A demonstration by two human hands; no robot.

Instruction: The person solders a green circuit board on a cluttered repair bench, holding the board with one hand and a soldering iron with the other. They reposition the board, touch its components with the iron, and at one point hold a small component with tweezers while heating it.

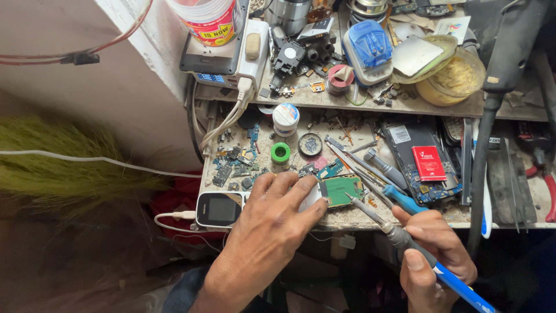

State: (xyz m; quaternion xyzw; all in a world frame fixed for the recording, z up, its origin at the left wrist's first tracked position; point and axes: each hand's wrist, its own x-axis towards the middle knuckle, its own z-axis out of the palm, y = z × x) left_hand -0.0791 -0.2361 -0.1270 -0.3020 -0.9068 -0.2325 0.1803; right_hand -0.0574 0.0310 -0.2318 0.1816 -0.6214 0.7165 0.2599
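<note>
While both hands work at the worktop's (347,219) front edge:
Left hand (272,217): fingers spread, pressing the green circuit board (341,189) flat.
Right hand (431,246): clamped around a blue-handled soldering iron (405,242) (tip at the board).
Small phone (219,208): just left.

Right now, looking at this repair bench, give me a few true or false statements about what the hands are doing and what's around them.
1. The left hand presses on a green circuit board. True.
2. The right hand holds a pair of scissors. False: it grips a blue-handled soldering iron.
3. A small phone with a dark screen lies beside the left hand. True.
4. The green tape roll sits on the upper shelf. False: it lies on the lower worktop.
</note>
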